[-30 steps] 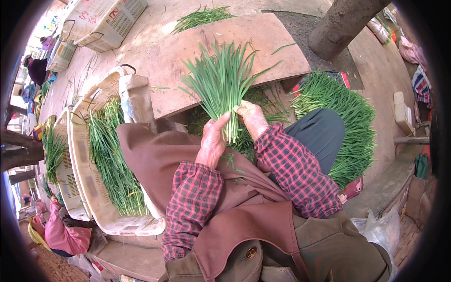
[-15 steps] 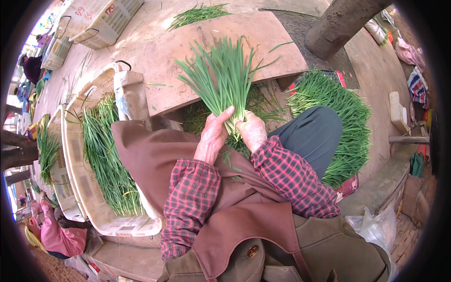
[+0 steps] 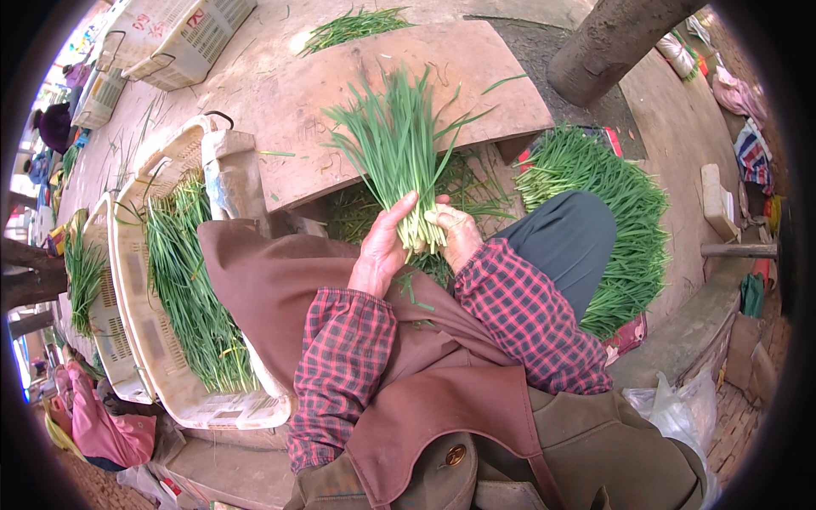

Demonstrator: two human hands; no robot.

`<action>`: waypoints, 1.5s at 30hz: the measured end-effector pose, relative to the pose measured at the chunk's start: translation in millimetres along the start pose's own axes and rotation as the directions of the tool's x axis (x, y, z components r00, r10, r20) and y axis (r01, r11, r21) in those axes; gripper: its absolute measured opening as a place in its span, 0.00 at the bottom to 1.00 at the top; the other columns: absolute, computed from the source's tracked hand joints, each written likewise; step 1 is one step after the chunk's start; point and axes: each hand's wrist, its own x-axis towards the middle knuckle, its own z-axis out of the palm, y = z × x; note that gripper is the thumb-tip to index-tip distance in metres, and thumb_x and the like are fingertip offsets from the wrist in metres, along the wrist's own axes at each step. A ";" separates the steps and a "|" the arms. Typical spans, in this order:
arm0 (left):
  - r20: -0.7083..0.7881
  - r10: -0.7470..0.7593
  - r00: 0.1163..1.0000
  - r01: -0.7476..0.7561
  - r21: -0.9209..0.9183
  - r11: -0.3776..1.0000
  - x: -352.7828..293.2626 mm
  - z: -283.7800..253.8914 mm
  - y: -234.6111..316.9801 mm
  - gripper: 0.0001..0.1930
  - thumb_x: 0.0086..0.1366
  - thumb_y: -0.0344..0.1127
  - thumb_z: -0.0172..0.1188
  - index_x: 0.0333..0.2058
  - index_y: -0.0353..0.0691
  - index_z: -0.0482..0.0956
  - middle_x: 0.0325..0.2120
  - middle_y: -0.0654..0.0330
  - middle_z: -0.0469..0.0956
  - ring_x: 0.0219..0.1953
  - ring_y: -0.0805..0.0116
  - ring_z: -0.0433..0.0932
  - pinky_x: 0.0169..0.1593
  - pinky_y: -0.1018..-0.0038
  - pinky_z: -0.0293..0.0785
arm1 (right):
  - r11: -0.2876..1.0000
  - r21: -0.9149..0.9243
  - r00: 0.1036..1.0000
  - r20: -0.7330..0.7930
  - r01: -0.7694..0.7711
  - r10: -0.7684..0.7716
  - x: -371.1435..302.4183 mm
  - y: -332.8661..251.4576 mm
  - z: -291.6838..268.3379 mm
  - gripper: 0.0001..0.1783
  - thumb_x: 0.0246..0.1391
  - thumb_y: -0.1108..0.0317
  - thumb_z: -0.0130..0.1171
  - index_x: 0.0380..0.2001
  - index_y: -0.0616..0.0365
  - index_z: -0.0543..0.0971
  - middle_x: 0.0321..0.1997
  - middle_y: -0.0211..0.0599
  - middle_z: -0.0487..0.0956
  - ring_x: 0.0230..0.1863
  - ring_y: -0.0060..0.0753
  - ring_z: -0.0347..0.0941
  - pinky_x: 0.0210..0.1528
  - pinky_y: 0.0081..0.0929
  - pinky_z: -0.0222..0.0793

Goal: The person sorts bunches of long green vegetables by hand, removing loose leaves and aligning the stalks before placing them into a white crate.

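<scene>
Moved: chive bunch [image 3: 395,149] now stands more upright.
Grip: left hand [image 3: 382,246] and right hand [image 3: 455,234] both clasp its stems.
Hidden: stem ends behind fingers.

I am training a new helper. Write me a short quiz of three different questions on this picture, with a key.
1. True or false: both hands, left hand and right hand, grip the bunch of green chives.
2. Which lies to the person's left: A) white crate of chives B) loose heap of chives?
3. Fill in: the bunch's leaf tips fan out over a wooden ____.

Key: 1 true; 2 A; 3 board.
</scene>
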 end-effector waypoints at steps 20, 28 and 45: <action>0.009 0.089 0.996 -0.089 0.159 0.983 -2.7 1.5 -1.0 0.23 0.63 0.29 0.62 0.56 0.28 0.72 0.49 0.44 0.79 0.54 0.52 0.77 0.62 0.56 0.71 | 0.600 -0.795 0.979 -0.178 -0.085 -0.097 -24.7 -14.1 22.9 0.17 0.62 0.59 0.60 0.49 0.58 0.80 0.37 0.39 0.84 0.37 0.28 0.81 0.41 0.28 0.75; -0.005 0.038 0.999 -0.037 0.104 0.994 -2.2 -2.9 -3.6 0.22 0.62 0.30 0.64 0.54 0.29 0.73 0.47 0.46 0.80 0.52 0.53 0.78 0.62 0.56 0.71 | 0.685 -0.719 0.951 -0.116 0.119 -0.287 -10.1 23.2 -8.0 0.14 0.63 0.59 0.55 0.43 0.56 0.82 0.34 0.47 0.83 0.38 0.44 0.82 0.42 0.37 0.75; -0.072 0.139 0.988 -0.113 0.285 0.952 -0.4 -7.7 -16.0 0.14 0.62 0.23 0.62 0.46 0.34 0.74 0.34 0.56 0.80 0.35 0.63 0.81 0.41 0.65 0.82 | 0.606 -0.763 0.915 -0.050 0.224 -0.401 -36.7 -68.6 38.1 0.09 0.58 0.71 0.62 0.43 0.59 0.82 0.32 0.36 0.83 0.31 0.23 0.79 0.35 0.21 0.74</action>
